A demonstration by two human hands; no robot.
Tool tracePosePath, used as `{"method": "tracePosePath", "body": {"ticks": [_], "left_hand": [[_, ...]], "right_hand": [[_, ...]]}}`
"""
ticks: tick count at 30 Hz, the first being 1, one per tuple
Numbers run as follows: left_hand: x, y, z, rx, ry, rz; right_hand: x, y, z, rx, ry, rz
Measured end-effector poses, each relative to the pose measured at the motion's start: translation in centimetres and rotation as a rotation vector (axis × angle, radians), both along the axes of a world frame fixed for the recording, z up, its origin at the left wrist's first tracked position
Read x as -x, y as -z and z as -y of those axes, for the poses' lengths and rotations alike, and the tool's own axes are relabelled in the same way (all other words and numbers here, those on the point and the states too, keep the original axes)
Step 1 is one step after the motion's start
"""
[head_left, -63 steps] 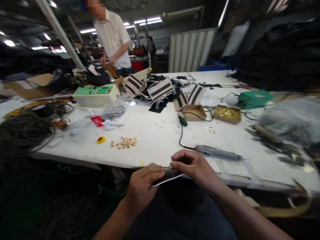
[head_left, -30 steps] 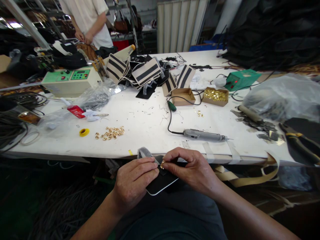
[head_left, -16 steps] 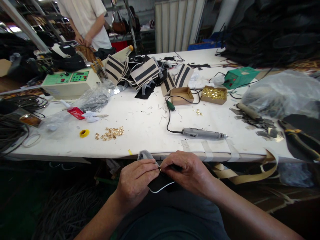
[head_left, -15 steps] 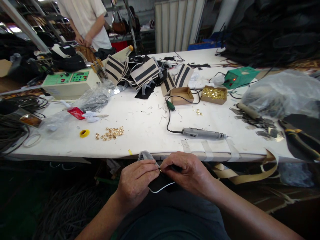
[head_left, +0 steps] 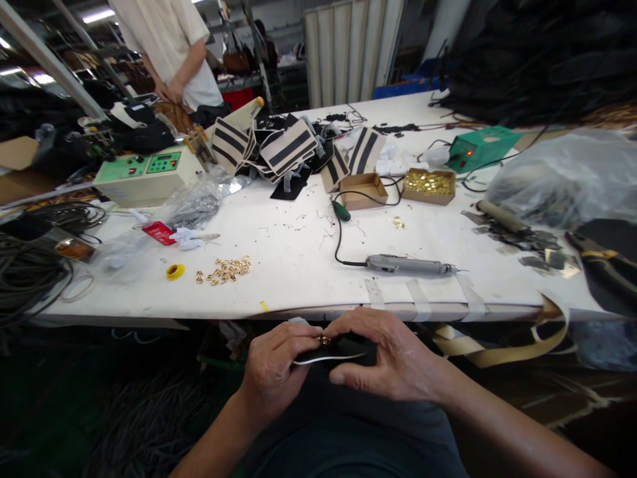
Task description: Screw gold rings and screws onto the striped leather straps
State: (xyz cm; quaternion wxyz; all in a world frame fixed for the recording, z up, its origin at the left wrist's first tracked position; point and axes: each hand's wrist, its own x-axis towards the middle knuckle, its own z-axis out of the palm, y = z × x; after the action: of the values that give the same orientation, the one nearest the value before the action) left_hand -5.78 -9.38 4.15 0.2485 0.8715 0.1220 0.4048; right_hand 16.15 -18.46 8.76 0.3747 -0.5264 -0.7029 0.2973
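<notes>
In front of my lap, just below the table edge, my left hand (head_left: 279, 362) is closed on a black flat piece with a pale edge (head_left: 343, 350). A small gold metal fitting (head_left: 325, 340) shows on the piece, beside my left fingertips. My right hand (head_left: 385, 355) reaches over the piece from the other side. Its index finger touches near the fitting, while the thumb is spread apart below with nothing pinched. On the table lie a small pile of gold fittings (head_left: 229, 270) and a grey electric screwdriver (head_left: 411, 265).
A cardboard box of gold pieces (head_left: 428, 198) stands beside an open cardboard box (head_left: 365, 199). Striped panels (head_left: 291, 149) are heaped at the back. A yellow tape roll (head_left: 174, 272), pliers (head_left: 604, 262) and a green power unit (head_left: 482, 149) are around. A person (head_left: 169, 60) stands behind.
My right thumb has come away from the index finger, opening the pinch. The black piece has tilted edge-on, and more of the gold fitting shows.
</notes>
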Motion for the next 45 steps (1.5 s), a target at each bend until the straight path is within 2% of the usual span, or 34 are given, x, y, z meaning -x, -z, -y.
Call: {"method": "tracePosePath", "body": {"ticks": [7,12,16,20,23,27,30,33,37,40,45], "left_hand": [[-0.8,0.0,0.6,0.175,-0.065,0.033],[-1.7,0.8,0.1,0.534,-0.232,-0.064],[-2.5,1.9,-2.8,0.811,-0.343,-0.172],[-3.7,2.9,-6.7,1.016,-0.323,-0.181],[-4.4,3.5,-8.9,1.067,-0.315,-0.212],[-5.0,3.9,-10.5,1.026,-0.314,-0.289],[-5.1,3.9,-10.9,0.914,-0.302,-0.345],[-4.9,4.1,-10.9,0.711,-0.321,-0.376],[-4.3,5.1,-10.6,0.325,-0.385,-0.274],[-4.0,5.9,-10.7,0.114,-0.346,-0.261],[-4.0,6.9,-11.0,0.074,-0.317,-0.255]], "right_hand": [[-0.3,1.5,-0.7,-0.032,0.017,0.067],[-0.3,2.2,-2.8,0.067,0.079,0.038],[-0.7,2.6,-6.0,0.188,0.114,0.027],[-1.4,2.9,-9.9,0.225,0.137,0.124],[-1.8,3.5,-12.2,0.265,0.169,0.196],[-2.2,4.8,-14.0,0.333,0.189,0.193],[-2.4,5.6,-14.5,0.376,0.193,0.153],[-2.6,5.9,-14.7,0.392,0.187,0.150],[-2.3,5.6,-15.1,0.406,0.177,0.202],[-1.9,5.3,-15.5,0.398,0.186,0.269],[-1.3,5.3,-15.8,0.416,0.227,0.313]]}}
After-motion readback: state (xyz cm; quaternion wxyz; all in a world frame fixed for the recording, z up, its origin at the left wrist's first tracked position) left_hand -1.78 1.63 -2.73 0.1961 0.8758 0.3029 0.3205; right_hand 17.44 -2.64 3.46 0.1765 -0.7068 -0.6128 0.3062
